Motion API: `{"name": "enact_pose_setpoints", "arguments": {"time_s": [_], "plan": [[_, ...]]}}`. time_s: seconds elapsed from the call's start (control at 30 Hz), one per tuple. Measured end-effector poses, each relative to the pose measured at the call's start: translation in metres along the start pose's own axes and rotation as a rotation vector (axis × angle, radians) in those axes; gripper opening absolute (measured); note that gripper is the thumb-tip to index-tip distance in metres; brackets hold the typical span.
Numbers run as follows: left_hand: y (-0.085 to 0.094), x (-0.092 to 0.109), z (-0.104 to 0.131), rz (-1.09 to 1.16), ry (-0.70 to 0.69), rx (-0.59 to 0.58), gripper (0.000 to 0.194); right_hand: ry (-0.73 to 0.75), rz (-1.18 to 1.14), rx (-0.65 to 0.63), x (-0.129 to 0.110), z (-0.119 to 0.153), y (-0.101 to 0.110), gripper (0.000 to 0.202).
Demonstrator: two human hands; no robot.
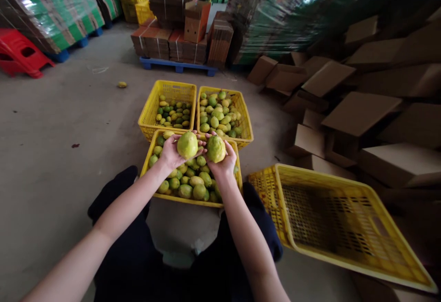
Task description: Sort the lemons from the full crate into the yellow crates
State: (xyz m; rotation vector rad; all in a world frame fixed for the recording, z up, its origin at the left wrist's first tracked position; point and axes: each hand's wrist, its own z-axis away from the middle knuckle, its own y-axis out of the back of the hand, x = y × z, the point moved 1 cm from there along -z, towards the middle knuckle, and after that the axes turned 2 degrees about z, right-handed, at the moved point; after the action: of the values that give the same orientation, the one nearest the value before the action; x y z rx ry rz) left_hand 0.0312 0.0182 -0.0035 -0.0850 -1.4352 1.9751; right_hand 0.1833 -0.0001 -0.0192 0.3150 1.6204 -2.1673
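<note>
My left hand point(172, 153) holds a large yellow-green fruit point(187, 145) in its palm. Beside it, my right hand point(223, 163) holds a second, bumpier green-yellow fruit point(216, 149). Both hands are side by side above the near yellow crate point(193, 200), which holds several green and yellow fruits point(199, 191). Two more yellow crates stand just beyond: the back left crate point(147, 111) has smaller fruits low inside, and the back right crate point(245, 114) is fuller, with larger ones.
A yellow crate point(327, 256) with a bare mesh inside lies at the right, near piled cardboard boxes point(361, 111). Bundled cardboard on a blue pallet point(179, 67) stands ahead. A red stool point(24, 52) is at the left; one fruit point(121, 84) lies on the floor.
</note>
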Motion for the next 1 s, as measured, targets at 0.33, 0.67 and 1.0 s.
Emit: {"name": "enact_pose_setpoints", "arguments": {"time_s": [0.33, 0.67, 1.0], "plan": [[0.006, -0.007, -0.002, 0.222, -0.114, 0.017, 0.033, 0.092, -0.119, 0.081, 0.008, -0.003, 0.006, 0.022], [0.01, 0.0, -0.006, 0.315, -0.188, 0.004, 0.04, 0.099, -0.033, 0.079, 0.013, -0.002, 0.009, 0.025], [0.024, 0.048, 0.003, 0.362, -0.175, 0.253, 0.042, -0.287, 0.287, 0.342, 0.053, -0.012, 0.056, 0.002]]}}
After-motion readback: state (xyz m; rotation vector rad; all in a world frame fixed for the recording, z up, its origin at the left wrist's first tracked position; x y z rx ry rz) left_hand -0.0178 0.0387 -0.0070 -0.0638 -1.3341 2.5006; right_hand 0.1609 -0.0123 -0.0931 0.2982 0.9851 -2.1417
